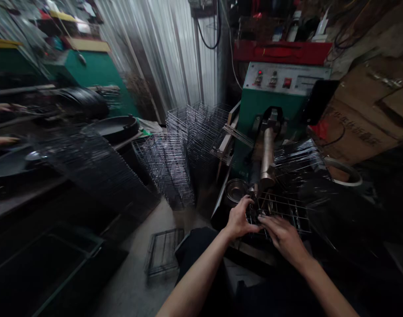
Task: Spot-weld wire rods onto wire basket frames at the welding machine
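A wire grid panel (pixel 297 211) lies beneath the head of a green machine (pixel 247 114), whose metal cylinder (pixel 268 154) points down toward it. My left hand (pixel 240 220) is at the panel's left side, thumb and fingers curved around its edge near the machine's tip. Just right of it, my right hand (pixel 283 233) rests over the near part of the panel, fingers pressed together and pointing at the tip. What its fingertips hold, if anything, is too small and dark to make out.
Stacked wire grids (pixel 168 167) stand left of the machine. A small round dish (pixel 236 190) sits beside the machine head. One wire frame (pixel 163 253) lies on the floor. Cardboard boxes (pixel 360 127) are at the right. Another person's hands show at the far left edge.
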`<state>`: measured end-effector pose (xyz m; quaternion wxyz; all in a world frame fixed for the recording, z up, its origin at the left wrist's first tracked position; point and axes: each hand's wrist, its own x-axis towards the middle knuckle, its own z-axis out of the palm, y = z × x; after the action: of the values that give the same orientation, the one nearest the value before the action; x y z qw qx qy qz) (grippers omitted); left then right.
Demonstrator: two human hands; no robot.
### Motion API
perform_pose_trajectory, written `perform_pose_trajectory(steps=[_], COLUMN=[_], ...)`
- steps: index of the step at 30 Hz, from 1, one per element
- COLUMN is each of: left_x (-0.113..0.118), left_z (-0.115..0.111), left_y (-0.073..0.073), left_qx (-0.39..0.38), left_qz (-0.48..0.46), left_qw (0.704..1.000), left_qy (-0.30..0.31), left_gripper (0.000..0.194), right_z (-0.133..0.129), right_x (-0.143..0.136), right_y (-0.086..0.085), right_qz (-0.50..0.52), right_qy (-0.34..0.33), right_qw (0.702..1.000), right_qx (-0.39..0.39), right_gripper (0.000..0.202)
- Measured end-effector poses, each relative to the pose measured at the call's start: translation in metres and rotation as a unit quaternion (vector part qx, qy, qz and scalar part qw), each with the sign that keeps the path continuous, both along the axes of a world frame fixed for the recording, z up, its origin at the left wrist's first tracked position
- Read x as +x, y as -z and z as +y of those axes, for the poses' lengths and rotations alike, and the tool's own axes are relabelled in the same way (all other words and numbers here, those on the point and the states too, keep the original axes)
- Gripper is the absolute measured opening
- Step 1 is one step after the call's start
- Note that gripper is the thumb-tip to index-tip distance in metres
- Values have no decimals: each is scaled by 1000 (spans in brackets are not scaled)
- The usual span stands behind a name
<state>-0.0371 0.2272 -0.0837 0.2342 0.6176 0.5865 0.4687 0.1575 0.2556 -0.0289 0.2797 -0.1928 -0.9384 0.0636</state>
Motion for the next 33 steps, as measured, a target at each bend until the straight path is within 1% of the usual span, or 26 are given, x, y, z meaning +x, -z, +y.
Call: perform_pose_trajectory(steps=[5,8,9,10,13,15,17,18,19,23,25,27,29,30,33], left_x=[1,1,2,3,6,8,8,8,8,8,9,9,8,7,5], left_z=[-1,-2,-2,-3,-5,-7,-9,-9,-10,-12,-11,-10,-8,-8,-10], left_y=[1,-2,-3,-5,-10,-13,-14,-14,-14,-13,-10,-4,4,8,25], left_qx=[17,16,17,18,9,-1,-12,-21,-30,-51,-50,-39,-11,11,91], left_qz=[17,33,40,46,53,48,34,24,14,-2,9,37,86,117,208], left_qw=[1000,999,999,998,995,995,996,997,997,996,996,994,991,987,968], left_qy=[-13,-19,-29,-42,-82,-86,-78,-74,-69,-68,-79,-95,-106,-107,-110], left_gripper=[76,81,79,71,36,45,74,84,87,82,85,92,95,92,74], right_z=[0,-1,-2,-2,-4,-5,-5,-6,-6,-8,-8,-6,-4,-3,-7], right_x=[1,0,-1,-2,-3,-3,-2,-2,-2,-3,-2,-1,2,3,7], right_y=[6,7,6,5,1,-1,-3,-4,-4,-4,-2,4,12,16,30], right_qz=[6,19,24,31,36,45,54,58,58,46,40,38,42,45,52], right_qy=[17,24,26,32,53,61,60,60,60,64,69,70,69,68,59], right_qw=[999,998,998,997,994,990,988,987,986,987,986,986,986,985,982], right_qx=[-46,-57,-59,-63,-93,-117,-135,-140,-143,-143,-143,-144,-147,-150,-174], right_gripper=[40,40,38,36,29,24,20,19,18,17,18,17,15,14,12])
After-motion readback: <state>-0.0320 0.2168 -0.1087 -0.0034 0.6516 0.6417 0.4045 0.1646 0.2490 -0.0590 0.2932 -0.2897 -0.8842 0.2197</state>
